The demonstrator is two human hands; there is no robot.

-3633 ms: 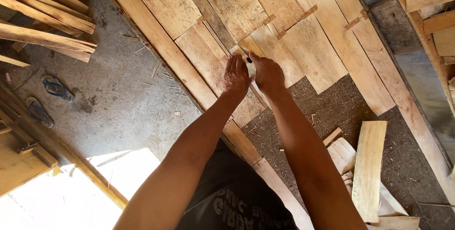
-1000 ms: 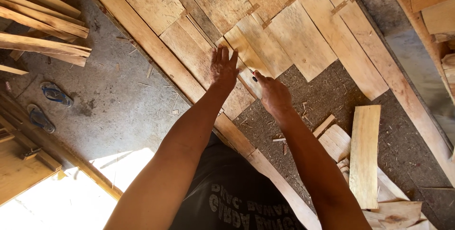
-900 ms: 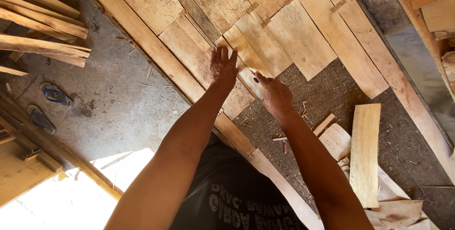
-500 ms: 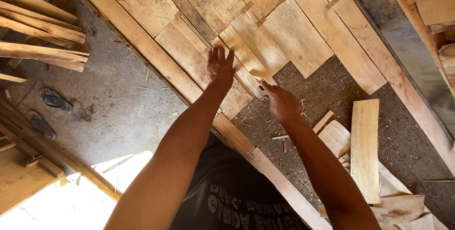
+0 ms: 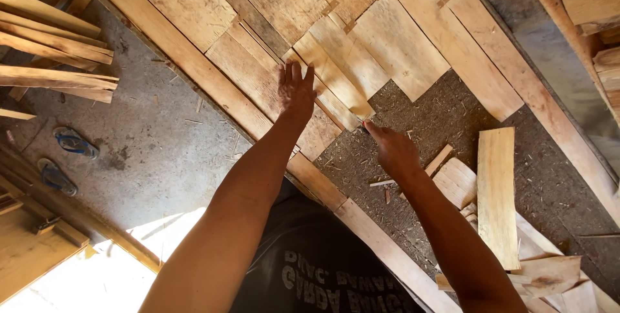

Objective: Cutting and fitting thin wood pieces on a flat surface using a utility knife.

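left hand (image 5: 296, 90) flat, fingers spread, pressing a short plank (image 5: 332, 77) at 12 o'clock | right hand (image 5: 394, 148) pinching something small, can't tell what, at the plank's lower end | loose boards (image 5: 497, 197) at 4 o'clock

Woodworking shop, rough planks (image 5: 413, 48) laid out, stacked lumber (image 5: 51, 48), offcuts (image 5: 497, 190), sawdust-strewn concrete floor (image 5: 142, 151)

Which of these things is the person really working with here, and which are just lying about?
In use:
- left hand, flat on the plank panel
- right hand, fingertips at the end of the narrow strip

Lying about:
- loose board and offcuts on the right
- stacked planks on the left
- pair of sandals on the floor
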